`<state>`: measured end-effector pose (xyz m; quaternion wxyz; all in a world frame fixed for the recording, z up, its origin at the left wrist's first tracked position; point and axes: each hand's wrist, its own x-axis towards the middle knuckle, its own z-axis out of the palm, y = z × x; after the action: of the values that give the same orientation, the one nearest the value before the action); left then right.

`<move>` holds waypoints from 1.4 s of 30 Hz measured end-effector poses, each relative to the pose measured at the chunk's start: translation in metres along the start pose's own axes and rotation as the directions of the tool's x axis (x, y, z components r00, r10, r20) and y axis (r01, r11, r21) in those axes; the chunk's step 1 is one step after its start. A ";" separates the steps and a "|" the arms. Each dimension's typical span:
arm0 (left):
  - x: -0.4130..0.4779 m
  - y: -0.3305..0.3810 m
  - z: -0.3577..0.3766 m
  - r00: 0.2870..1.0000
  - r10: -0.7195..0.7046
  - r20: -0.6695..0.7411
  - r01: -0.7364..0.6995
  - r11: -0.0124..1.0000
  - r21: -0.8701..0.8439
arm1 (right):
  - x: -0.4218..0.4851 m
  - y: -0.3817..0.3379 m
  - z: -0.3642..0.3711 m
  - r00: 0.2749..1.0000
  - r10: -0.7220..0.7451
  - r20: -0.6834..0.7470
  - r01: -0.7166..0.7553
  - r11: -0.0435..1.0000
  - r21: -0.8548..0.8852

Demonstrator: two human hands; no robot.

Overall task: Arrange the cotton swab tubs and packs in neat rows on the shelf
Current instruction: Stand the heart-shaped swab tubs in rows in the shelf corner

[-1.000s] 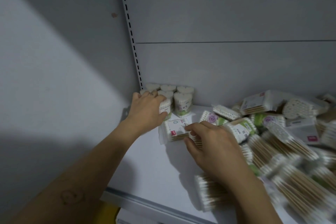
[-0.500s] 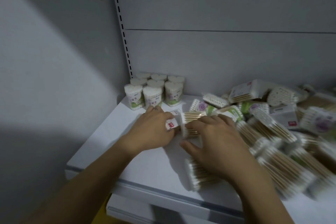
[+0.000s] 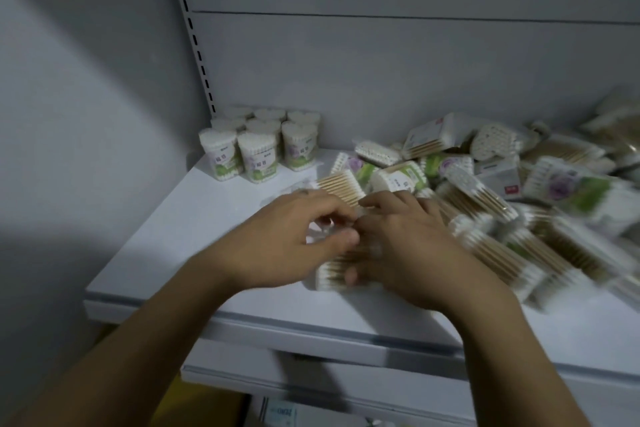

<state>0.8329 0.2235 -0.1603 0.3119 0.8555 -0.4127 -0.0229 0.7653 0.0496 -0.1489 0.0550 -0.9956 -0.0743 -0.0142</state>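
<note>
Tubs (image 3: 259, 149) stand rowed at 11 o'clock; pack heap (image 3: 519, 211) at 3 o'clock remains. Left hand (image 3: 287, 239) and right hand (image 3: 408, 246) clamp one swab pack (image 3: 337, 188).

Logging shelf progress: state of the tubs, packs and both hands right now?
cotton swab tubs: upright, in rows, back left corner.
loose packs: jumbled heap, right side.
swab pack: held between both hands.
left hand: grips swab pack.
right hand: grips swab pack.

White shelf (image 3: 194, 229), upright tubs (image 3: 258, 149), heaped packs (image 3: 485, 204)
</note>
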 end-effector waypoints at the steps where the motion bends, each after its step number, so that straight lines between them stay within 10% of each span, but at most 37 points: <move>1: -0.004 0.000 0.001 0.999 -0.025 0.047 0.026 0.999 -0.019 | 0.002 0.000 0.002 1.000 -0.005 -0.019 0.005 1.000 0.011; 9: -0.016 -0.005 0.026 0.992 -0.104 0.069 0.096 0.989 0.117 | 0.006 0.008 0.007 0.994 0.001 -0.108 0.013 0.992 0.123; 13: -0.016 -0.014 0.010 0.988 -0.131 -0.083 0.116 0.978 -0.174 | 0.006 0.018 0.004 0.930 0.055 -0.362 0.092 0.922 0.376; 17: -0.015 -0.008 -0.011 0.889 -0.455 -0.050 0.183 0.454 -0.872 | 0.010 0.007 -0.009 0.897 0.172 -0.408 0.167 0.721 0.673; 20: -0.011 -0.005 -0.011 0.905 -0.422 0.052 0.159 0.222 -0.962 | 0.025 -0.020 -0.013 0.953 0.151 -0.264 0.152 0.517 0.843; 24: -0.005 -0.015 -0.012 0.817 -0.543 -0.196 0.121 0.492 -0.862 | 0.050 -0.039 -0.012 0.936 0.199 -0.289 0.192 0.399 0.897; 28: -0.006 -0.027 -0.041 0.846 -0.345 -0.406 0.132 0.874 -0.467 | 0.071 -0.040 -0.016 0.944 0.133 -0.303 0.127 0.701 0.702; 36: 0.042 -0.044 -0.081 0.971 -0.159 -0.178 0.188 0.969 0.163 | 0.097 -0.036 -0.001 0.954 0.104 -0.280 0.114 0.739 0.664; 39: 0.055 -0.050 -0.089 0.950 -0.136 -0.282 0.214 0.939 0.269 | 0.103 -0.041 0.018 0.845 0.135 -0.517 -0.008 0.971 0.240; 42: 0.064 -0.053 -0.097 0.928 -0.153 -0.340 0.267 0.909 0.320 | 0.104 -0.049 0.028 0.948 0.084 -0.308 -0.086 0.996 0.006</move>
<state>0.9405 0.2514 -0.0973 0.2055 0.9308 -0.2607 0.1528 0.8617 0.1161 -0.1677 0.0629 -0.9837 -0.0216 -0.1673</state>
